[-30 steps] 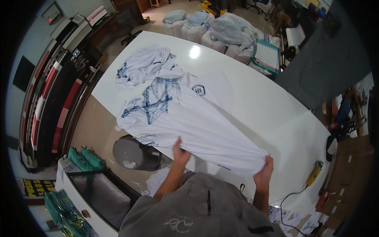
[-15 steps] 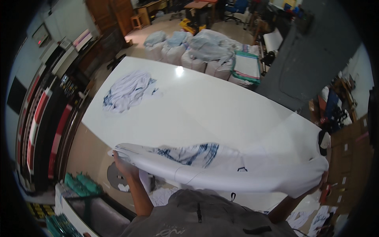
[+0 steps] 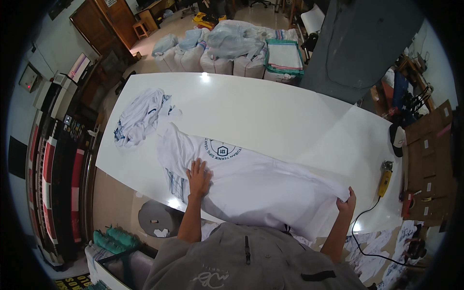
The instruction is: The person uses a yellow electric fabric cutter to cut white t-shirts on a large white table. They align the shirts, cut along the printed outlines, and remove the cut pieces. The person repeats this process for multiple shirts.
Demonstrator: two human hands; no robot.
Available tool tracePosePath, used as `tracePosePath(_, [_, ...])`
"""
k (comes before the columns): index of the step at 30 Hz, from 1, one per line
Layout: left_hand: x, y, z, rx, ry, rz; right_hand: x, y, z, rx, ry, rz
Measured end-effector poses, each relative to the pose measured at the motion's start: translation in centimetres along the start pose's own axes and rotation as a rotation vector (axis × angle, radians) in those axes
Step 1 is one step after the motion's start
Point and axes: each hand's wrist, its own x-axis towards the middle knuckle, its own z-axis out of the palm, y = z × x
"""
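Head: left fingers (image 3: pixel 196 167) spread on shirt (image 3: pixel 256 193); right fingers (image 3: pixel 351 194) pinching it; crumpled garment (image 3: pixel 140 118), yellow tool (image 3: pixel 384 182) near.

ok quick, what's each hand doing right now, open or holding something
Left hand: open, laid on the shirt.
Right hand: closed, holding the shirt's edge.

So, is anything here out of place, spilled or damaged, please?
Nothing looks spilled or plainly damaged. The crumpled cloth at the left end of the table looks untidy, while the shirt is spread out. The cord of the yellow tool runs over the table edge, where it might snag.
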Motion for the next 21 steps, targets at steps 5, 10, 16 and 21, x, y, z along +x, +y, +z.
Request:
tracePosePath(5, [-1.3, -2.2, -0.4, -0.013, 0.316, -0.328, -1.4, -1.2, -3.9, 0.072, 0.016, 0.016])
tracePosePath(10, [0.7, -5.0, -2.5, -0.211, 0.429, -0.960, -2.7, -2.8, -0.8, -0.024, -0.080, -0.040])
tracePosePath(16, [1.9, -8.5, -4.7, -0.247, 0.298, -0.773, -6.0, -5.3, 5.4, -0.130, -0.163, -0.104])
tracePosePath(21, [6.1, -11.5, -8.3, -0.351, 0.602, -0.567, -1.8, -9.1, 10.6, -0.249, -0.221, -0.260])
